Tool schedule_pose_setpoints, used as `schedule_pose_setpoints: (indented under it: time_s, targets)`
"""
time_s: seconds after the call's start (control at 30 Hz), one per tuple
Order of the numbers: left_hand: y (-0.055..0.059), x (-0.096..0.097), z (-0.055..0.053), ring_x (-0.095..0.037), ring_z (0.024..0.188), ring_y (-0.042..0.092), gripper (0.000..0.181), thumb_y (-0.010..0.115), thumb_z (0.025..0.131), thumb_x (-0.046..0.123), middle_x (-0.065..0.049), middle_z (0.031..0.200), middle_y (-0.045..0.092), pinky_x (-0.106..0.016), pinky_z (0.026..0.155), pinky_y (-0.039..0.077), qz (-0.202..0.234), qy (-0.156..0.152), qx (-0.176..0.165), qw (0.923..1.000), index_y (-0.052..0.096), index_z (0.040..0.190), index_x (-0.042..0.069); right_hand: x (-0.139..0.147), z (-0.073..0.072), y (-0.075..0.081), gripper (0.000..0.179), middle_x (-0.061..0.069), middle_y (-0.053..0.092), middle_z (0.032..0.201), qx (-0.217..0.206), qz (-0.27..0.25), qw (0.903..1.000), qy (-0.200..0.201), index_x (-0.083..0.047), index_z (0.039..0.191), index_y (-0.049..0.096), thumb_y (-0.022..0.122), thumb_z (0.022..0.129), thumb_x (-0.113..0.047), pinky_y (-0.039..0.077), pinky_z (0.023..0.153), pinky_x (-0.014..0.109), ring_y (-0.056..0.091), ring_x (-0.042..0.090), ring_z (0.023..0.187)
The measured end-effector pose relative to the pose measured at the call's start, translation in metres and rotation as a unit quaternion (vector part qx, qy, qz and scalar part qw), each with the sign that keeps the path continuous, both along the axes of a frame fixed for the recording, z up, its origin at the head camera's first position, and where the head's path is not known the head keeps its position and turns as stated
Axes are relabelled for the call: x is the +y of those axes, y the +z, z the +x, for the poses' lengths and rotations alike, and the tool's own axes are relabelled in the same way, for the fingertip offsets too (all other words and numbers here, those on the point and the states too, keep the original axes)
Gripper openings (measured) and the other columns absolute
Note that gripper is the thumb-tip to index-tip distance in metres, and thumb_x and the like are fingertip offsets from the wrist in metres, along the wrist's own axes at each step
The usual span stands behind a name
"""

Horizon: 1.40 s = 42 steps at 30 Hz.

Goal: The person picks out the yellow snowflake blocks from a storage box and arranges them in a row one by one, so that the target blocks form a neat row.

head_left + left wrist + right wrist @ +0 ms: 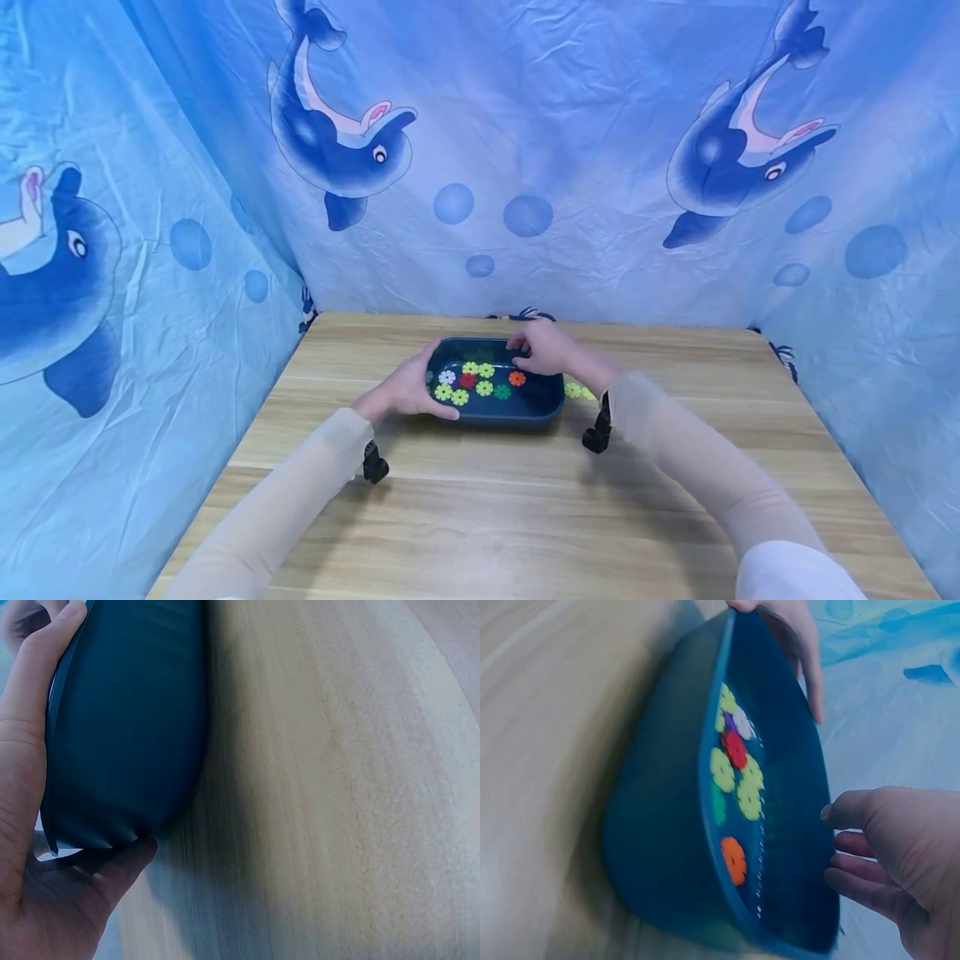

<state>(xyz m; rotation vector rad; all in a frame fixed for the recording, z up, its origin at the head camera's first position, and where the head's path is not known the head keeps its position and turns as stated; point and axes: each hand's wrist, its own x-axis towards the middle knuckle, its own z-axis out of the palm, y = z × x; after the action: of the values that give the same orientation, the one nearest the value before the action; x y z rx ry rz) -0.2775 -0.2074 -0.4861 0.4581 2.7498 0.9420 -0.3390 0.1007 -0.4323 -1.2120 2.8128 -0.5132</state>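
Observation:
A dark blue plastic basin point(506, 419) stands on the wooden table with several flower-shaped plastic pieces inside. Most are yellow point(484, 388), beside an orange one point(517, 378), a red one point(468, 381), a white one point(447, 377) and a green one point(502, 392). My left hand point(408, 388) grips the basin's left end, its thumb along the near rim and its fingers round the end wall. Over the far right part of the basin is my right hand point(547, 348), fingers loosely bent near the far rim point(831, 802); no piece shows between them.
More yellow flower pieces point(573, 390) lie on the table point(480, 517) just right of the basin, partly behind the right forearm. Blue dolphin-printed cloth point(525, 150) hangs behind the table and along both sides. Each wrist carries a small black camera mount point(597, 435).

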Motion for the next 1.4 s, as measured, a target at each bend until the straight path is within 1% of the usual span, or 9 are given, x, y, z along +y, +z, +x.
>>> schedule_pose_setpoints:
  time_s: [0.13, 0.27, 0.47, 0.6, 0.7, 0.87, 1.07, 1.23, 1.4]
  targets:
    - [0.000, -0.001, 0.001, -0.045, 0.159, 0.032, 0.154, 0.100, 0.062, 0.058, -0.024, 0.175, 0.026, -0.062, 0.128, 0.033, 0.005, 0.002, -0.006, 1.0000, 0.004, 0.172, 0.008, -0.012, 0.004, -0.010, 0.021, 0.009, 0.081, 0.109, 0.002, -0.007, 0.9998, 0.021, -0.003, 0.115, 0.080, 0.078, 0.096, -0.012, 0.064, 0.090, 0.039, 0.077, 0.023, 0.096]
    - [0.000, -0.001, 0.001, -0.044, 0.158, 0.036, 0.152, 0.100, 0.064, 0.055, -0.024, 0.173, 0.030, -0.062, 0.128, 0.034, 0.011, 0.003, -0.007, 0.9999, 0.005, 0.172, 0.009, -0.022, 0.008, -0.016, 0.021, 0.010, 0.081, 0.108, -0.012, -0.011, 0.9995, 0.026, -0.002, 0.114, 0.080, 0.078, 0.096, -0.012, 0.065, 0.089, 0.038, 0.076, 0.023, 0.096]
    - [0.001, -0.001, 0.001, -0.044, 0.156, 0.039, 0.151, 0.101, 0.064, 0.054, -0.024, 0.171, 0.033, -0.062, 0.128, 0.035, 0.020, 0.001, -0.001, 0.9998, 0.006, 0.172, 0.008, -0.034, 0.013, -0.022, 0.024, 0.017, 0.079, 0.116, -0.040, -0.010, 0.9988, 0.026, 0.001, 0.119, 0.077, 0.076, 0.097, -0.009, 0.064, 0.093, 0.044, 0.076, 0.031, 0.103]
    - [0.000, -0.001, 0.000, -0.044, 0.155, 0.040, 0.151, 0.102, 0.064, 0.050, -0.026, 0.169, 0.035, -0.061, 0.128, 0.035, 0.028, -0.007, 0.001, 0.9996, 0.005, 0.171, 0.004, -0.038, 0.014, -0.027, 0.024, 0.017, 0.078, 0.119, -0.048, -0.002, 0.9982, 0.036, -0.001, 0.121, 0.077, 0.074, 0.098, -0.009, 0.063, 0.094, 0.046, 0.075, 0.033, 0.106]
    - [-0.002, -0.001, 0.000, -0.043, 0.152, 0.043, 0.149, 0.102, 0.066, 0.047, -0.026, 0.168, 0.038, -0.060, 0.127, 0.037, 0.034, -0.009, -0.001, 0.9994, 0.006, 0.171, 0.003, -0.042, 0.015, -0.032, 0.023, 0.015, 0.078, 0.119, -0.047, 0.001, 0.9981, 0.039, -0.002, 0.120, 0.078, 0.075, 0.098, -0.010, 0.064, 0.093, 0.044, 0.075, 0.030, 0.105]
    - [-0.002, 0.000, -0.001, -0.041, 0.150, 0.047, 0.147, 0.101, 0.067, 0.045, -0.023, 0.166, 0.041, -0.060, 0.124, 0.040, 0.032, -0.009, 0.001, 0.9994, 0.006, 0.171, 0.004, -0.048, 0.014, -0.037, 0.024, 0.012, 0.079, 0.119, -0.045, 0.009, 0.9985, 0.031, -0.004, 0.120, 0.079, 0.076, 0.098, -0.013, 0.064, 0.095, 0.042, 0.074, 0.025, 0.102]
    - [-0.001, 0.000, -0.001, -0.041, 0.150, 0.046, 0.147, 0.102, 0.066, 0.044, -0.023, 0.166, 0.041, -0.059, 0.125, 0.039, 0.036, -0.010, -0.001, 0.9993, 0.007, 0.171, 0.004, -0.053, 0.014, -0.042, 0.022, 0.009, 0.079, 0.119, -0.049, 0.027, 0.9983, 0.013, -0.008, 0.119, 0.080, 0.077, 0.099, -0.017, 0.063, 0.096, 0.039, 0.072, 0.022, 0.100]
    - [-0.003, -0.001, -0.002, -0.041, 0.149, 0.047, 0.146, 0.102, 0.068, 0.042, -0.023, 0.165, 0.042, -0.060, 0.124, 0.041, 0.039, -0.014, 0.000, 0.9991, 0.006, 0.171, 0.004, -0.055, 0.015, -0.046, 0.020, 0.007, 0.079, 0.118, -0.049, 0.033, 0.9981, 0.015, -0.009, 0.117, 0.081, 0.076, 0.099, -0.018, 0.063, 0.095, 0.038, 0.072, 0.019, 0.099]
    - [-0.002, -0.001, -0.002, -0.041, 0.149, 0.047, 0.145, 0.101, 0.069, 0.043, -0.024, 0.166, 0.042, -0.059, 0.124, 0.041, 0.031, -0.014, 0.002, 0.9994, 0.006, 0.171, 0.005, -0.059, 0.016, -0.048, 0.019, 0.006, 0.079, 0.116, -0.046, 0.038, 0.9981, 0.014, -0.010, 0.114, 0.081, 0.078, 0.098, -0.018, 0.063, 0.093, 0.036, 0.072, 0.017, 0.097]
